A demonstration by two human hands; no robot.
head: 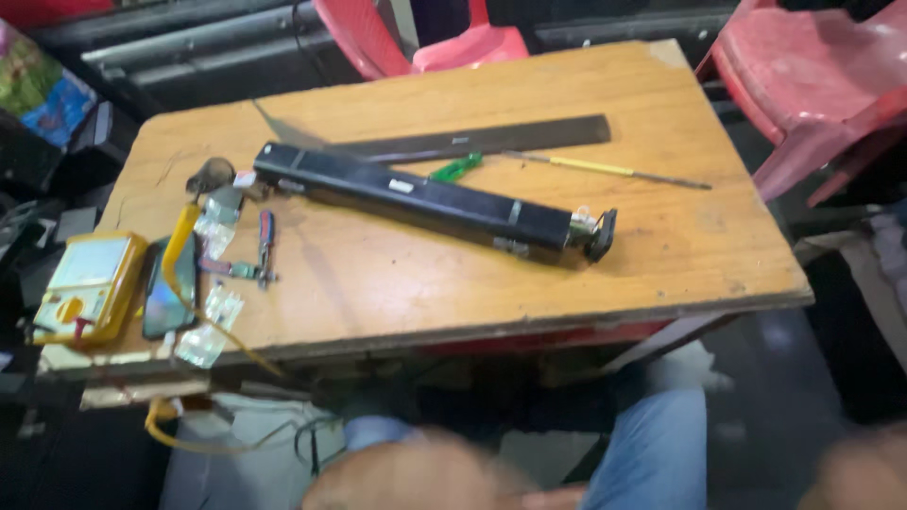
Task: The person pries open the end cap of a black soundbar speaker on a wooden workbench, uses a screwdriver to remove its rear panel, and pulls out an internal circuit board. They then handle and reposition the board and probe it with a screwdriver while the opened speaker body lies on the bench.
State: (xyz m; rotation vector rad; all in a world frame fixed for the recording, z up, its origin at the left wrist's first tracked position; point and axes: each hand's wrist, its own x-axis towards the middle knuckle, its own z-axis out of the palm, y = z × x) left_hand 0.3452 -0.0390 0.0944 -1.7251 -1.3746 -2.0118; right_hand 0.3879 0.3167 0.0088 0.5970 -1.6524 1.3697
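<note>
Probably stiff and weighty, the long black rectangular metal casing (430, 201) suits a mid-body grip; both hands blurred (fingers' state unclear)

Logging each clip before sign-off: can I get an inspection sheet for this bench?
Surface: worn wooden table, scratched, far right corner chipped.
Job's things: long black box lying diagonally at centre, a connector at its right end; flat dark bar behind it.
Clutter: yellow-handled screwdriver, green clip, pliers, clear packets, phone, yellow meter at the left edge.
Hands: blurred at the bottom edge, left hand and right hand; neither touches anything on the table, grip not discernible.
Cables: yellow cable runs off the front edge and hangs below.
Surroundings: red plastic chairs behind and to the right.
</note>
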